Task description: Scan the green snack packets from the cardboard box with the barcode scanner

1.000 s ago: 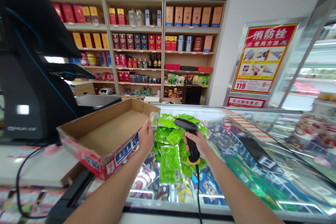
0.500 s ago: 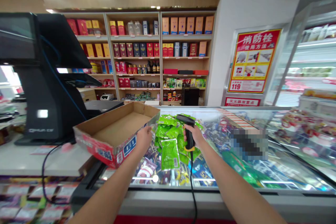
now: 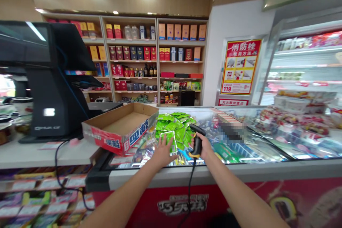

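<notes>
My left hand point(image 3: 163, 151) is spread over the near edge of a heap of shiny green packets point(image 3: 171, 126), its fingers across the nearest packet point(image 3: 174, 143). Whether it presses on that packet I cannot tell. My right hand point(image 3: 204, 146) is wrapped round the handle of a black and yellow barcode scanner point(image 3: 197, 142), just right of the heap, with the scanner's head tilted toward the packets. A cable runs down from its grip. Left of the heap stands a shallow open cardboard box point(image 3: 125, 123) with red and blue printing; its visible inside is bare.
The heap and box rest on the glass top of a chest freezer point(image 3: 149, 172) filled with wrapped goods. A black checkout terminal point(image 3: 53, 96) stands on the left counter point(image 3: 48, 156). Behind are shelves of boxed bottles point(image 3: 133, 53); a glass-fronted cooler point(image 3: 304, 67) is at right.
My left hand has let go of the cardboard box and moved right onto the green packets, fingers spread. My right hand still grips the scanner, now a little farther from the heap.
</notes>
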Motion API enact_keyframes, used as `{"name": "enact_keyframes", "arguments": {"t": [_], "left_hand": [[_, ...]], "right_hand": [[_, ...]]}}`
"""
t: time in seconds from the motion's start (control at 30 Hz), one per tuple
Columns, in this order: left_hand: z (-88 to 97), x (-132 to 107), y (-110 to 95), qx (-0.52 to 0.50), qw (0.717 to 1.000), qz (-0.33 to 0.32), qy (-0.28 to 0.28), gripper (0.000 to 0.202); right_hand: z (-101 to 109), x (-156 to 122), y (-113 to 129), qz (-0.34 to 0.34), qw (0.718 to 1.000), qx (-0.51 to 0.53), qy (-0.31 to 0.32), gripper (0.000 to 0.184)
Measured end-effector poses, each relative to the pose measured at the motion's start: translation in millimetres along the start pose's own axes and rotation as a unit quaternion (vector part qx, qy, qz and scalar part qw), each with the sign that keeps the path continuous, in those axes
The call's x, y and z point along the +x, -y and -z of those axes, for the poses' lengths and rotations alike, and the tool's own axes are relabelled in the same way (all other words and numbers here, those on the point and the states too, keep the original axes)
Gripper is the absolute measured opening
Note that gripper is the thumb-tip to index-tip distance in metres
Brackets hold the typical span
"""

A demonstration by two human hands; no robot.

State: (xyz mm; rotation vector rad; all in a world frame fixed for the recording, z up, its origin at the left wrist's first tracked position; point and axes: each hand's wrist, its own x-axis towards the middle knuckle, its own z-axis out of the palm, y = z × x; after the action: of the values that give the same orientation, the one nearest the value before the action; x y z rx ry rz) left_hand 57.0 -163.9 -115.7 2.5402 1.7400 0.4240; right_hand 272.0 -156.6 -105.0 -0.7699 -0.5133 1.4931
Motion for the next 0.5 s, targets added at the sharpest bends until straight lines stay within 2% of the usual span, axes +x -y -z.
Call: {"name": "enact_keyframes", "arguments": {"t": [0.07, 0.2, 0.4, 0.5], "left_hand": [[-3.3, 3, -2, 0.022, 1.0, -0.001, 0.015, 0.078], [-9.0, 10, 0, 0.051, 0.999, 0.005, -0.007, 0.069], [-11.0, 19, 2, 0.019, 0.998, 0.047, -0.034, 0.064], [-7.1, 18, 2, 0.001, 0.998, 0.039, -0.045, 0.068]], "right_hand": [[-1, -1, -5, 0.019, 1.0, -0.003, -0.015, 0.017], [-8, 4, -12, 0.047, 0.997, -0.036, -0.04, 0.019], [-7, 6, -18, 0.088, 0.994, -0.042, -0.044, 0.019], [-6, 3, -21, 0.109, 0.992, -0.05, -0.047, 0.02]]}}
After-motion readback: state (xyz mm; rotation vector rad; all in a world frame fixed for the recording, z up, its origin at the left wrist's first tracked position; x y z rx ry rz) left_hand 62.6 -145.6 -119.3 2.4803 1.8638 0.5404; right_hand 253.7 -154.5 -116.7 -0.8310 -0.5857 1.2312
